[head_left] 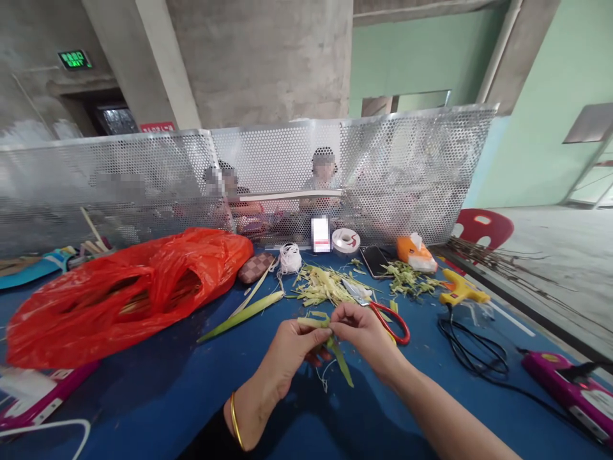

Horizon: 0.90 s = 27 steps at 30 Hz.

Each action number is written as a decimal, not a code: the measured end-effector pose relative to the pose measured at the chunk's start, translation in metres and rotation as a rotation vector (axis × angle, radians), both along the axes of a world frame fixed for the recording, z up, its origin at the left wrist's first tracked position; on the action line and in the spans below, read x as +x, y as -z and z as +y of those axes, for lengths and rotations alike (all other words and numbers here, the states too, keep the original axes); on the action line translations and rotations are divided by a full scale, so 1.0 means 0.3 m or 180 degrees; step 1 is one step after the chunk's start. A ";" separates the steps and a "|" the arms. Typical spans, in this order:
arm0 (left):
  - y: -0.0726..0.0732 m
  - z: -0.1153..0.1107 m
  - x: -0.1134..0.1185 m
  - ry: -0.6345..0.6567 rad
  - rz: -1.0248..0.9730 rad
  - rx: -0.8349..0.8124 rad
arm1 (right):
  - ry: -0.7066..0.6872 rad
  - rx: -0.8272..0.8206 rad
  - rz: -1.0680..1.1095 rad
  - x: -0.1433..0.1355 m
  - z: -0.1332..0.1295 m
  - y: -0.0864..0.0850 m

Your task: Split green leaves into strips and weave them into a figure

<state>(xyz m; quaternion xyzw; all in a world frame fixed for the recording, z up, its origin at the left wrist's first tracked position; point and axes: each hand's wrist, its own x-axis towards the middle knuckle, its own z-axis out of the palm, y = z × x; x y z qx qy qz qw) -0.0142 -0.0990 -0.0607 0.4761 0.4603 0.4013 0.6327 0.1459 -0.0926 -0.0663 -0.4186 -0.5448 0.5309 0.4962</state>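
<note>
Between my two hands is a folded green leaf strip [343, 365], its long end hanging down toward me. My left hand [293, 348] pinches it from the left, thumb on top. From the right, my right hand [359, 329] pinches the same strip, its fingertips almost touching my left thumb. A thin white thread [325, 378] dangles under the fingers. Red-handled scissors [393, 322] lie just beyond my right hand, blades toward a pile of pale leaf scraps [320, 285]. A long green leaf [242, 316] rests on the blue table to the left.
A large red plastic bag [143, 281] covers the left side. Behind the scraps are a white string ball [290, 258], tape roll [345, 241] and phone [375, 262]. A yellow glue gun [463, 289] with black cable and purple power strip [569, 390] sit right. A perforated metal screen [407, 172] stands behind.
</note>
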 end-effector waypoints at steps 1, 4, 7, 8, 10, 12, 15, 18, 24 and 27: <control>0.003 0.002 -0.003 -0.0049 -0.0103 -0.0028 | -0.0082 -0.0057 0.0135 0.003 -0.001 -0.008; 0.012 0.007 -0.012 -0.0216 -0.0482 -0.0246 | -0.0268 -0.0226 0.0492 0.011 -0.002 -0.026; 0.016 0.008 -0.014 -0.0222 -0.0633 -0.0427 | -0.0240 -0.0281 0.0550 0.010 0.001 -0.025; 0.015 0.007 -0.014 -0.0193 -0.0639 -0.0437 | -0.0224 -0.0253 0.0531 0.008 0.002 -0.022; 0.012 0.005 -0.012 -0.0125 -0.0608 -0.0405 | -0.0223 -0.0181 0.0480 0.002 0.001 -0.016; 0.009 0.002 -0.011 -0.0026 -0.0481 -0.0320 | -0.0201 -0.0112 0.0419 -0.002 -0.001 -0.011; 0.010 0.001 -0.013 0.0135 -0.0263 -0.0182 | -0.0117 -0.0056 0.0279 -0.005 -0.004 -0.010; 0.012 0.002 -0.013 0.0068 -0.0259 -0.0147 | -0.0102 -0.0037 0.0225 -0.003 -0.005 -0.012; -0.001 0.000 -0.004 -0.0041 0.0065 0.0113 | -0.0067 -0.0043 0.0170 -0.002 -0.002 -0.013; -0.001 0.000 -0.003 0.0103 0.0038 0.0121 | 0.0028 -0.0037 0.0021 -0.006 -0.001 -0.007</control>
